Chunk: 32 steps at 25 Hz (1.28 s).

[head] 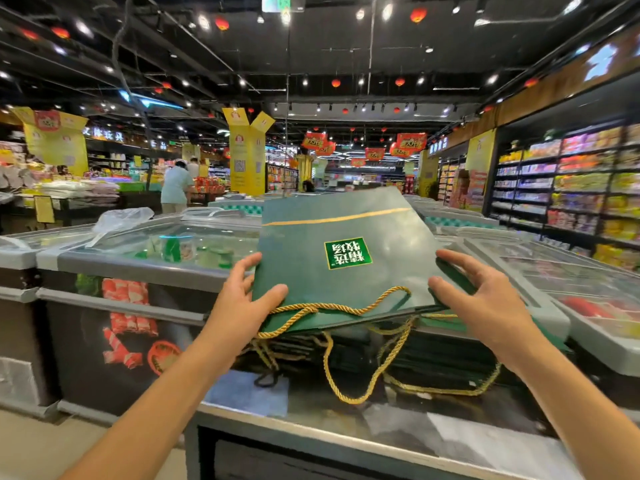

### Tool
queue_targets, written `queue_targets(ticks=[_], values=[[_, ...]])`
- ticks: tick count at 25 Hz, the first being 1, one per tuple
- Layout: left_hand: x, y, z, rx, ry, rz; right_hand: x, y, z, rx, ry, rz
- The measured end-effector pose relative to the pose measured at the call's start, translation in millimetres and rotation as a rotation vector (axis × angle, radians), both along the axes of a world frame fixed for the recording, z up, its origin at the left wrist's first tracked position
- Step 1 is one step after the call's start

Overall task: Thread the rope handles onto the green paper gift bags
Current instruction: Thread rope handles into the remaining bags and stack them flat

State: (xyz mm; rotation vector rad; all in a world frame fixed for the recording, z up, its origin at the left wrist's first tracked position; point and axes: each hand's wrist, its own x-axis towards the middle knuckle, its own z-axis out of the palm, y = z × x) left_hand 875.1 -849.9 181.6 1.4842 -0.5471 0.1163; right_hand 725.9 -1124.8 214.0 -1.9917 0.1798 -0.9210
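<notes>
A flat green paper gift bag (pixel 346 244) with a gold stripe and a square label is lifted at its near edge above a stack of more green bags (pixel 440 355). My left hand (pixel 242 299) holds its near left corner, thumb on top and fingers behind. My right hand (pixel 485 296) holds the near right corner the same way. A gold rope handle (pixel 332 308) lies along the bag's near edge. More gold rope handles (pixel 367 382) hang in loops from the stack below.
The stack rests on a glass-topped chest freezer (pixel 311 420). More freezers (pixel 149 251) stand to the left and right, one with a plastic bag (pixel 121 216) on it. Stocked shelves (pixel 571 188) line the right. A person (pixel 176 188) stands far back left.
</notes>
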Motion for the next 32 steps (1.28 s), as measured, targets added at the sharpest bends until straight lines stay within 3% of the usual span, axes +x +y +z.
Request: queue_targets(ticks=[6,10,15,26,32], values=[[14.6,-79.8,39.8,0.384,-0.123,-0.049,-20.6,-66.1,20.8,-0.282,0.129,-0.247],[18.0,-128.4,46.0,0.53,-0.138,-0.116,-35.5,-105.6,13.3,-0.31,0.261,-0.377],[21.1,-159.6,29.1,0.738,-0.168,-0.121,-42.8,-127.8,-14.9,-0.284,0.407,-0.385],[26.6,-172.6,13.4,0.844,-0.249,-0.087,-47.1,-147.4,-32.4,-0.289,0.488,-0.326],[49.1,-216.5,55.2,0.955,-0.542,-0.144,12.1,-161.8,13.1,-0.548,0.551,-0.233]])
